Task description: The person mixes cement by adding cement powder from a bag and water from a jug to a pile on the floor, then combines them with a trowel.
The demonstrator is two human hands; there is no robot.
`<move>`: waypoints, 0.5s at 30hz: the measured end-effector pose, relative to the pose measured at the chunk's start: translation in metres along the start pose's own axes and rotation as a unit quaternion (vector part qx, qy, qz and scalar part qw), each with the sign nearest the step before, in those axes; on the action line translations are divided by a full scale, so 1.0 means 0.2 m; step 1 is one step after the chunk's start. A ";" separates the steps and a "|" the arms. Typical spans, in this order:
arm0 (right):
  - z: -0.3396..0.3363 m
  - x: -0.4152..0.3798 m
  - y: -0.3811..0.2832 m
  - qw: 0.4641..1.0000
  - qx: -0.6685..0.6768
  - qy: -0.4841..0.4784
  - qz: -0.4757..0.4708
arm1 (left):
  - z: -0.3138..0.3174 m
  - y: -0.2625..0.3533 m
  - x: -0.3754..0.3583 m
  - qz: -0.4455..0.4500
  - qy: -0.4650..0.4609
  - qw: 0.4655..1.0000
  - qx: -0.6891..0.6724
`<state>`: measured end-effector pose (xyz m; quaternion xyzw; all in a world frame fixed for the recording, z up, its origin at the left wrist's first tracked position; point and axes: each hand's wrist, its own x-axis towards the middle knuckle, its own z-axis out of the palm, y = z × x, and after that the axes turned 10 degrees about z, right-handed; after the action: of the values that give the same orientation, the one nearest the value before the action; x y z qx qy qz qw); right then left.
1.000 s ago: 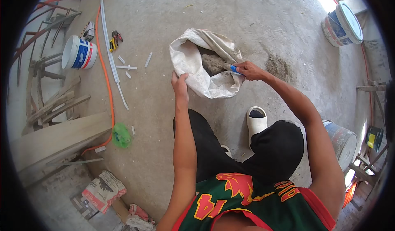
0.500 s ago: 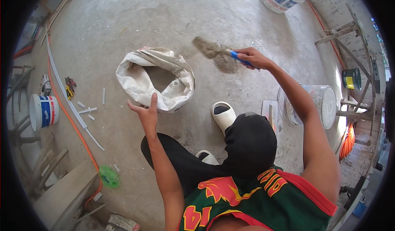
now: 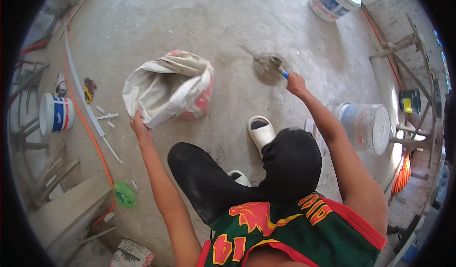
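Trowel [image 3: 280,70] was located at the small grey-brown pile [image 3: 264,73] on the concrete floor [image 3: 228,10], right of the sack [image 3: 183,98] and well apart from it. Its blue handle [image 3: 285,75] was clasped in the right hand [image 3: 296,85], while the sack was gripped at its near-left rim [image 3: 128,100] by the left hand [image 3: 141,127], toward which its mouth was tilted. For the step to be done well, judged to be work on the pile, the blade [image 3: 271,63] was best held low, the wrist turned gently so that little loose material was scattered, and the sack steadied by its rim. The long axis was set slantwise: the blade was pointed forward and leftward from the right hand, over the pile, though its tip could not be clearly distinguished there
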<state>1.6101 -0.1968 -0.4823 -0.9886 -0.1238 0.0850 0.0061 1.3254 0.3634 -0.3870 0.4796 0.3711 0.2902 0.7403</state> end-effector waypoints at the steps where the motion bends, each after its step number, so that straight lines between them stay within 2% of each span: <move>1: 0.06 -0.04 0.05 0.994 0.044 0.069 -0.070 | -0.05 0.00 -0.05 0.019 0.018 1.000 0.013; 2: 0.11 -0.04 0.08 0.992 0.025 0.081 -0.090 | -0.09 0.01 -0.05 0.051 0.036 0.998 0.017; 3: 0.09 -0.06 0.08 0.991 0.014 0.097 -0.095 | -0.16 -0.01 -0.03 0.046 0.048 0.997 -0.039; 4: -0.02 -0.07 0.05 0.998 -0.004 0.033 -0.056 | -0.22 0.05 -0.04 0.038 0.045 0.995 -0.085; 5: 0.03 -0.05 0.11 0.999 0.019 0.048 -0.014 | -0.21 0.09 -0.06 0.045 0.038 0.996 -0.063; 7: -0.09 -0.09 0.13 0.999 0.037 0.030 -0.022 | -0.25 0.10 -0.16 0.077 0.055 0.995 0.001; 8: -0.10 -0.06 0.14 0.999 0.021 -0.025 0.039 | -0.29 0.05 -0.18 0.058 0.048 0.995 -0.062; 9: -0.13 -0.06 0.14 0.995 0.040 -0.050 0.072 | -0.27 0.08 -0.25 0.039 0.070 0.996 -0.035; 10: -0.08 -0.05 0.22 0.999 0.034 0.034 -0.007 | -0.40 -0.08 -0.20 0.059 0.087 0.993 -0.050; 11: 0.01 -0.01 0.30 0.995 0.043 0.085 -0.036 | -0.37 -0.02 -0.29 0.108 0.082 0.990 -0.044; 12: -0.11 -0.02 0.24 1.000 0.013 -0.003 0.006 | -0.41 -0.05 -0.33 0.101 0.163 0.981 0.038; 13: -0.13 -0.01 0.23 1.000 -0.011 0.008 0.005 | -0.44 0.01 -0.42 0.109 0.155 0.982 0.006; 15: -0.16 0.17 0.34 0.999 -0.035 0.014 0.010 | -0.13 0.14 -0.54 0.107 0.116 0.986 -0.052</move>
<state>1.6652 -0.2533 -0.4585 -0.9905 -0.1168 0.0668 -0.0275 1.2411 0.3023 -0.3388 0.4404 0.3856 0.4403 0.6807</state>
